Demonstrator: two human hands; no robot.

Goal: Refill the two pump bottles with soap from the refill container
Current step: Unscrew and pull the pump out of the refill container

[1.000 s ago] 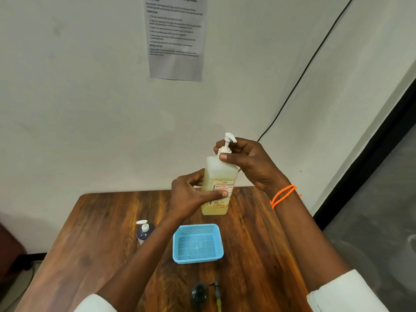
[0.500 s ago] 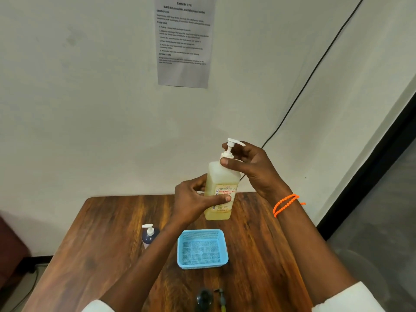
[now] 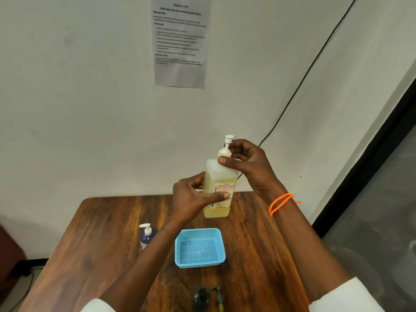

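A tall refill container [image 3: 219, 176] of yellow soap with a white pump head stands upright at the far middle of the wooden table [image 3: 101, 233]. My left hand [image 3: 193, 197] wraps around its lower body over the label. My right hand [image 3: 245, 164] grips the collar of the white pump [image 3: 228, 143] at the neck. A small dark blue pump bottle [image 3: 146, 236] with a white pump stands left of my left forearm. Near the front edge sits a second dark bottle [image 3: 202, 298] without its pump, and beside it lies a pump part [image 3: 219, 297].
A light blue mesh basket [image 3: 180, 251] sits empty in the middle of the table, in front of the container. A printed sheet [image 3: 180, 41] hangs on the wall and a black cable [image 3: 304, 77] runs down it. The table's right edge borders a dark floor strip.
The pump spout has swung round under my right hand, from pointing right to pointing toward the back. The left hand keeps the same hold. The view has tilted up slightly.
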